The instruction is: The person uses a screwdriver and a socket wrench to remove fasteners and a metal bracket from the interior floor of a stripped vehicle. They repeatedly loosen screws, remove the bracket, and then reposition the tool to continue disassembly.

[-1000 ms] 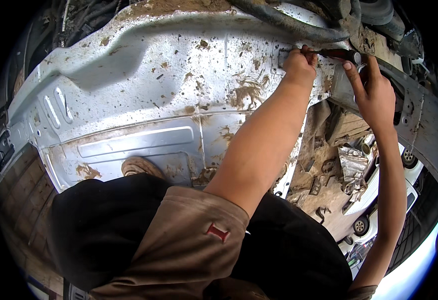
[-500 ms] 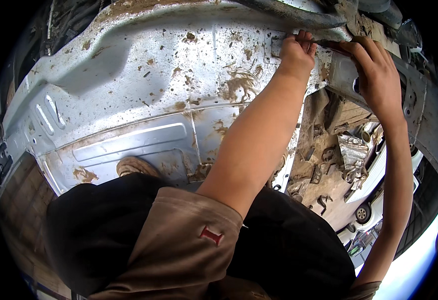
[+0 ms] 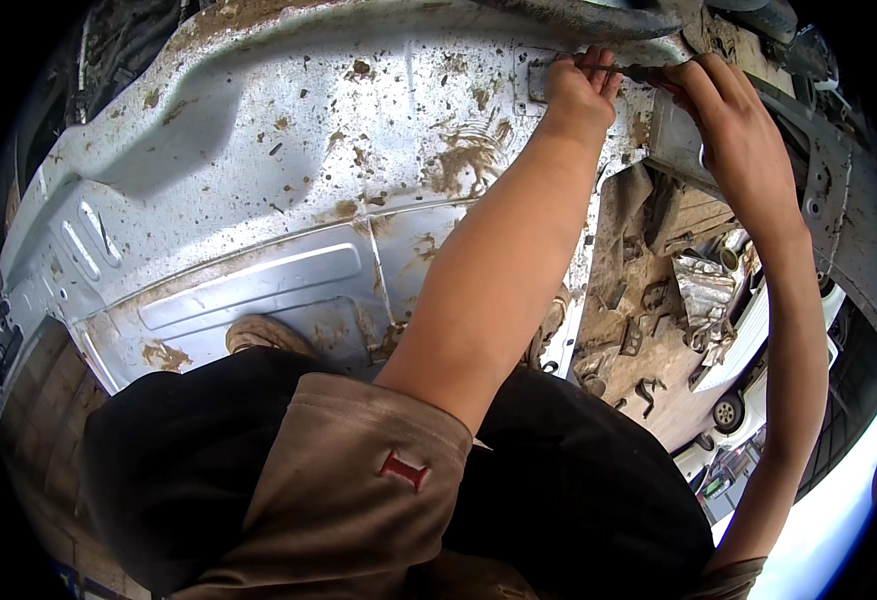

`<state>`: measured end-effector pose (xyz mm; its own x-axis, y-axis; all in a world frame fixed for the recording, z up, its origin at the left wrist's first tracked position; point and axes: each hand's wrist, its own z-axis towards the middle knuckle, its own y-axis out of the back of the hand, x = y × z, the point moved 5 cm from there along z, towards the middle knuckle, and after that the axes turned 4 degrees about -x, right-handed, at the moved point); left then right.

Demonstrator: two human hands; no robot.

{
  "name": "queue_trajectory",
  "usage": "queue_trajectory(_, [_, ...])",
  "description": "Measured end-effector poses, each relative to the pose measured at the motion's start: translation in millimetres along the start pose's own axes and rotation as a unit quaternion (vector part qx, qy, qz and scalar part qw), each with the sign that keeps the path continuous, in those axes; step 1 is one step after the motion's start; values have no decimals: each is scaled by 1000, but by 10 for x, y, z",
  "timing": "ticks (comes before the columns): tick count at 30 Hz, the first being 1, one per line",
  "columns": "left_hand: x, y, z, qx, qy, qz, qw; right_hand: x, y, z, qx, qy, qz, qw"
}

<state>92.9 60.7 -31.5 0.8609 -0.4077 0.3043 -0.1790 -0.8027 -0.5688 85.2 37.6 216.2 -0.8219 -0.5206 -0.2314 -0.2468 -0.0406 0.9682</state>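
The right hand (image 3: pixel 743 135) grips a tool (image 3: pixel 640 72); red emblem (image 3: pixel 404 471) marks sleeve (image 3: pixel 343 455).

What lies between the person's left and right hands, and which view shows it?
The head view shows a thin dark tool spanning from the left hand to the right hand, with a mud-spotted metal panel behind it.

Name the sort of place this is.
Probably a vehicle repair or dismantling yard: there's a mud-spattered metal body panel, crumpled scrap metal and a white vehicle beyond.
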Motion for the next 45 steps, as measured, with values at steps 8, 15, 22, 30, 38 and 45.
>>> queue_trajectory(8, [34,23,50,-9,-8,-48,999,34,-20,21,7,-213,134,968])
queue_trajectory(15, [26,41,24,18,22,-26,999,-6,-87,7,-18,-71,114,991])
queue_trajectory(22, [-23,51,14,26,19,-3,999,98,58,50,-39,-69,60,995])
queue_trajectory(30, [-72,138,41,26,38,10,999,26,-50,27,-14,-38,19,999])
queue_trajectory(38, [-49,107,0,-19,23,56,998,248,100,132,-112,-89,23,989])
queue_trajectory(45, [18,143,229,56,60,29,996,243,51,79,-16,-123,20,992])
